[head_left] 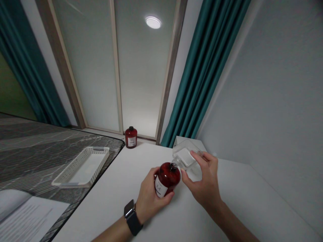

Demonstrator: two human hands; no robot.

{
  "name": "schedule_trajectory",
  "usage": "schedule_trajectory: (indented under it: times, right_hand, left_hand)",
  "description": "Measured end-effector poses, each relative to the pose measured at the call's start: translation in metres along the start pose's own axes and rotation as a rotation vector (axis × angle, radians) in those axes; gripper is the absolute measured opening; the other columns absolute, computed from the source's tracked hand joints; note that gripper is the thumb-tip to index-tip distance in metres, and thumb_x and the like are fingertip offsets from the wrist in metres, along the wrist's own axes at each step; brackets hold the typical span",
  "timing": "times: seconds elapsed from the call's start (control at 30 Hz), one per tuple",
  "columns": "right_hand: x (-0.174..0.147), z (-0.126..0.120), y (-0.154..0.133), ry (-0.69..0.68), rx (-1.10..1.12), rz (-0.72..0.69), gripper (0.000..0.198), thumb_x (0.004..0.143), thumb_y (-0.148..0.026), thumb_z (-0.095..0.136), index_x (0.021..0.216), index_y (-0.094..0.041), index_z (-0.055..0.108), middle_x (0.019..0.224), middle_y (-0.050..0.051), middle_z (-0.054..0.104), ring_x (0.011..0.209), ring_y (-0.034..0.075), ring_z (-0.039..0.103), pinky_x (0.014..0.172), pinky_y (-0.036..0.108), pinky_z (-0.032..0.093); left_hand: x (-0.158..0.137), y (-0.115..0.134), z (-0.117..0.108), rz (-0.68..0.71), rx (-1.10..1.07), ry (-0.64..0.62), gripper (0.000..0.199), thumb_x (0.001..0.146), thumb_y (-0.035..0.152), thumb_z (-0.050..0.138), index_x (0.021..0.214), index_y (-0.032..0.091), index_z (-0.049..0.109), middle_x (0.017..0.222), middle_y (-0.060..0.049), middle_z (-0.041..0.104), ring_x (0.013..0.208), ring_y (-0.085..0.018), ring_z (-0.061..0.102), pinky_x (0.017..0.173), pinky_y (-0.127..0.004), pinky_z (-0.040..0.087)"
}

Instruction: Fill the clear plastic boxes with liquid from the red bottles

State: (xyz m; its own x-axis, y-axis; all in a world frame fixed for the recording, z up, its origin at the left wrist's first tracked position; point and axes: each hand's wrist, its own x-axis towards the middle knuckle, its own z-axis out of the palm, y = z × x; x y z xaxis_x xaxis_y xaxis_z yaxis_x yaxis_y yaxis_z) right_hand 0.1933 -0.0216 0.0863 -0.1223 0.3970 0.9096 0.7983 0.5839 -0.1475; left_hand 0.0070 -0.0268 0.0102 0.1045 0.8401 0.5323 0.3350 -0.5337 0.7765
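My left hand (151, 193), with a dark watch on its wrist, is wrapped round a dark red bottle (166, 178) with a white label. The bottle leans a little, its mouth toward my right hand (205, 178). That hand grips a clear glass bottle (185, 157) with a white label between thumb and fingers. The clear bottle is tipped so that its neck meets the red bottle's mouth. Whether liquid is flowing between them, I cannot tell. A second red bottle (131, 137) with a black cap stands upright at the table's far left corner.
Behind the clear bottle, a white box (202, 145) stands against the wall side of the white table (113, 195). To the left, a white perforated basket (97, 168) and an open book (32, 215) lie on a grey patterned surface. Teal curtains (199, 74) hang beyond.
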Motion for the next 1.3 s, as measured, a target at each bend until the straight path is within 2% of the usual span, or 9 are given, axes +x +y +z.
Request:
schedule_trajectory:
  times: [1.0,1.3]
  right_hand:
    - [0.0007,-0.0025,0.0012,0.001,-0.012,-0.039,0.052,0.082,-0.020,0.070,0.131,-0.023,0.051,0.120,0.013,0.043,0.104,0.029,0.054,0.083,0.051,0.056]
    - [0.0024,-0.0030,0.0005,0.009,-0.009,-0.059,0.055,0.081,-0.019,0.071,0.132,-0.024,0.050,0.121,0.013,0.043,0.104,0.029,0.055,0.083,0.051,0.056]
  left_hand:
    - [0.0012,0.0044,-0.0012,-0.039,-0.019,-0.030,0.062,0.069,0.027,0.072,0.124,0.020,0.044,0.115,-0.010,0.065,0.101,-0.028,0.064,0.089,-0.043,0.052]
    - [0.0008,0.0041,-0.0012,-0.014,-0.027,-0.015,0.063,0.068,0.028,0.074,0.124,0.020,0.046,0.115,-0.009,0.066,0.101,-0.028,0.066,0.088,-0.042,0.054]
